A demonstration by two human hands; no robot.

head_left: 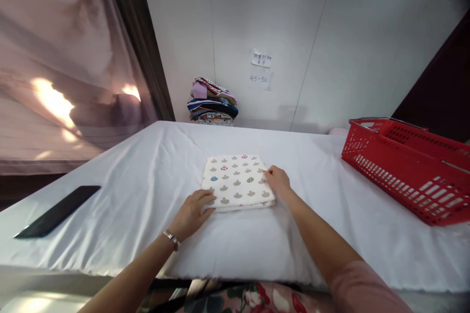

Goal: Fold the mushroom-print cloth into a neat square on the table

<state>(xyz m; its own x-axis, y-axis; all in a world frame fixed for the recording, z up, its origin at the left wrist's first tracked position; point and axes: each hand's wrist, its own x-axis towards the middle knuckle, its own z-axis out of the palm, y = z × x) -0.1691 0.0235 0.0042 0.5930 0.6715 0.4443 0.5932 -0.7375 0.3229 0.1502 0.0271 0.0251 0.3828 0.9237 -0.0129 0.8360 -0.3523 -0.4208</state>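
Observation:
A folded white cloth with small printed shapes [237, 182] lies flat in the middle of the white-covered table [147, 166]. My left hand [191, 214] rests at the cloth's near left corner, fingers curled onto its edge. My right hand [278, 180] touches the cloth's right edge, fingertips pinched at the side of the fold. A thin bracelet sits on my left wrist.
A red plastic basket [407, 164] stands at the right side of the table. A dark flat slab [58, 211] lies near the left edge. A stack of folded clothes [213, 101] sits at the back by the wall. A pinkish curtain [58, 58] hangs left.

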